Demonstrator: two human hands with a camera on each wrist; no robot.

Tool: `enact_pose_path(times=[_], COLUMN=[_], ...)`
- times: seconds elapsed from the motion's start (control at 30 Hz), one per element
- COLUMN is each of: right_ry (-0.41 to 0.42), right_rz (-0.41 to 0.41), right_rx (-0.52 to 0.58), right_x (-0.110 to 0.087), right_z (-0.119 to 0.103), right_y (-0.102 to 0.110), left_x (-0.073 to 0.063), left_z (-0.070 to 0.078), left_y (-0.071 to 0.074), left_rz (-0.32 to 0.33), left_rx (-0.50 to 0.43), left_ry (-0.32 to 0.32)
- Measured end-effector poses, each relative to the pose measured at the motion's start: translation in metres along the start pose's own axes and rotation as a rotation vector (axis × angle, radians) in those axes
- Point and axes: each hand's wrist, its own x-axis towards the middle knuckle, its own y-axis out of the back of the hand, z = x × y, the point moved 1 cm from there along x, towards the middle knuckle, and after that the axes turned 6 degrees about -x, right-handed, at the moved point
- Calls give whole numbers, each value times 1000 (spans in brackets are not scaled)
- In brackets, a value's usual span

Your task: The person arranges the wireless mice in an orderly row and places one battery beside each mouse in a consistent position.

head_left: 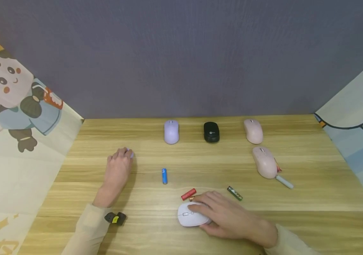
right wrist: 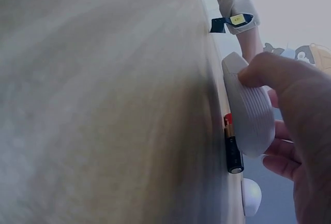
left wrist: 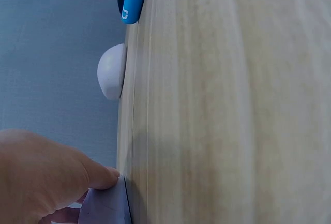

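Note:
My left hand (head_left: 118, 170) reaches to the left part of the table and grips a light purple mouse (left wrist: 106, 206). From the head view only a small edge of that mouse shows past the fingers; the left wrist view has the thumb along its side. Near the front, my right hand (head_left: 227, 217) holds a white mouse (head_left: 189, 215) by its sides, one finger lying over its top. Just beyond this mouse lie a red battery (head_left: 188, 194) and a black battery with a copper end (right wrist: 234, 154), the latter mostly hidden by the hand in the head view.
At the back stand a purple mouse (head_left: 171, 132), a black mouse (head_left: 211, 131) and a pink mouse (head_left: 254, 131). Another pink mouse (head_left: 265, 163) sits nearer, beside a pale battery (head_left: 284, 181). A blue battery (head_left: 164, 176) and a green battery (head_left: 234, 193) lie mid-table.

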Motion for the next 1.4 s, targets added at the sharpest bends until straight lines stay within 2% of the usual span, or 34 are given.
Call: enact_pose_path(times=[0.43,0.77,1.13,1.4], right_ry=[-5,-85,-197,-315], right_rz=[73,72,174,136], right_rx=[4,8,7,4], right_x=[4,3,-1,-8], right_z=[7,16,38,60], right_y=[15,18,16,13], left_x=[1,2,2,3], left_z=[-1,-1,0,0], left_y=[0,0,1,0], left_rz=[-13,-14,-11,-17], left_rx=[5,-4,-11,-26], left_ry=[5,7,5,15])
